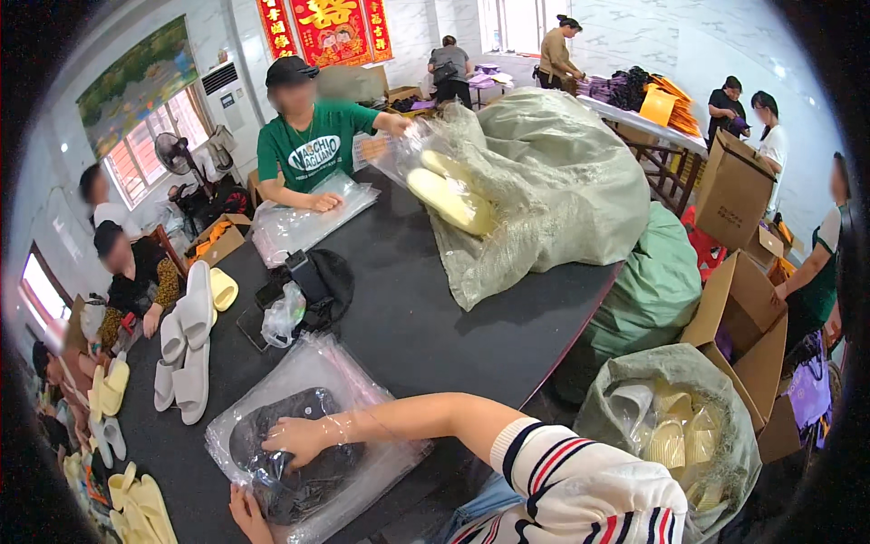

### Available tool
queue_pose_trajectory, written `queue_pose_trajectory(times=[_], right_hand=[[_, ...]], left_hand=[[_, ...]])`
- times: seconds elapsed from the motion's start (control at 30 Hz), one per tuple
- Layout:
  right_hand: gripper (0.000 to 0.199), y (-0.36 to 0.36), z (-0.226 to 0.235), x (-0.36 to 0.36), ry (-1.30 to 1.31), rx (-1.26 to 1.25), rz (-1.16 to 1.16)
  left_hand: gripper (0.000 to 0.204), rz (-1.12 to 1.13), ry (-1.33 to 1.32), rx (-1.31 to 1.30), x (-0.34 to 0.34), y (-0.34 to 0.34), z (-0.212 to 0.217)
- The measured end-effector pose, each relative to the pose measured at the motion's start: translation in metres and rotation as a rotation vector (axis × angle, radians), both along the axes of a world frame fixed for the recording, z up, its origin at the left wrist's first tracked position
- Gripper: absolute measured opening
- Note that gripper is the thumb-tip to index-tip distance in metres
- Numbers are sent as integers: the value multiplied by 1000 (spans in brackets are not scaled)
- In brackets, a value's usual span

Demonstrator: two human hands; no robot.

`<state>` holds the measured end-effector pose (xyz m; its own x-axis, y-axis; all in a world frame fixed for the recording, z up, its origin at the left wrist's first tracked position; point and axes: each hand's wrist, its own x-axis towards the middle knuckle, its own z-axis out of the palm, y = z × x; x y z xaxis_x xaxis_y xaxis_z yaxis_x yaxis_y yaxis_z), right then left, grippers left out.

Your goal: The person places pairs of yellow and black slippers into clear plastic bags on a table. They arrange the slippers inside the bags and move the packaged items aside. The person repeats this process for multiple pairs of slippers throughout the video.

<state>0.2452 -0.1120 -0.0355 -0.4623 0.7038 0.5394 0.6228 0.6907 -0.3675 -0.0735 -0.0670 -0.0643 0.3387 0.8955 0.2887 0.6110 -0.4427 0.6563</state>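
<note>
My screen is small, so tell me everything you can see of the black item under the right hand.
The black item is broad, with rounded outlines and a dark, uneven surface. Glare and creases in the clear plastic over it hide its parts, material and exact kind. It lies low and roughly flat on the dark table's near side. The right hand is over its middle; whether inside or outside the plastic is unclear. The left hand is by its near-left edge.

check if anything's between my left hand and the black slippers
Yes, clear film: the plastic bag lies between the left hand, at its lower left edge, and the black slippers inside.
</note>
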Motion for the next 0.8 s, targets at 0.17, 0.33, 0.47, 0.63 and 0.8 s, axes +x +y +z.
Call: queue_pose_trajectory(times=[0.17,0.33,0.47,0.63,0.8], right_hand=[[33,0,14,-17,-55,-56,-65],[24,-10,26,-3,-85,-30,-127],[34,-11,33,-6,-129,-136,-91],[27,-14,26,3,-42,-10,-130],[26,-38,42,56,-135,-99,-318]], left_hand=[[36,8,-228,-45,-20,-5,-4],[22,109,-304,-85,13,-16,16],[14,93,-182,105,10,-24,29],[11,96,-131,237,12,-26,30],[10,136,-93,209,13,-30,35]])
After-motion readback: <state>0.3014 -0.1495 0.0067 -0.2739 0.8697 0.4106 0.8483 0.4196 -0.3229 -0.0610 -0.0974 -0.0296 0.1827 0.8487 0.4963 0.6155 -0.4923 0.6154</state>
